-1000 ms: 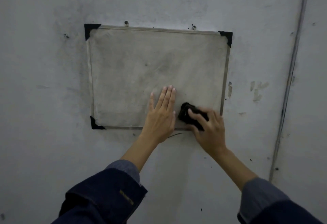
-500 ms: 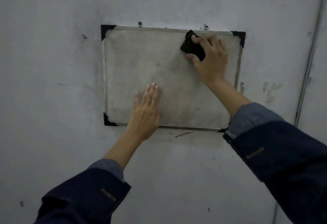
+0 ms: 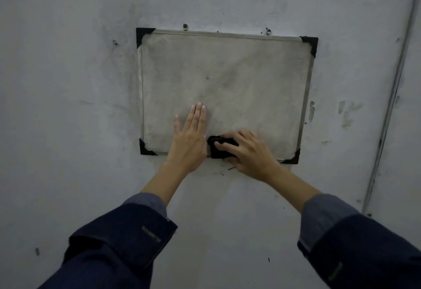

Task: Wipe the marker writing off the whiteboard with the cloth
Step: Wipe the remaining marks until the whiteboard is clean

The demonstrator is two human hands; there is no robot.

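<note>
A small whiteboard [image 3: 227, 72] with black corner caps hangs on a grey wall; its surface is smudged grey with no clear writing. My left hand [image 3: 189, 138] lies flat with straight fingers on the board's lower middle. Just to its right, my right hand [image 3: 248, 154] grips a black cloth [image 3: 216, 150] and presses it against the board's bottom edge. Part of the cloth is hidden under my fingers.
The grey wall [image 3: 68, 106] around the board is scuffed with dark smears. Two screws [image 3: 185, 26] sit above the top frame. A thin pipe or conduit [image 3: 391, 97] runs down the wall at the right.
My right hand has swept the cloth from the board's top right down to its bottom edge, next to my left hand. The left hand has stayed flat on the board.
</note>
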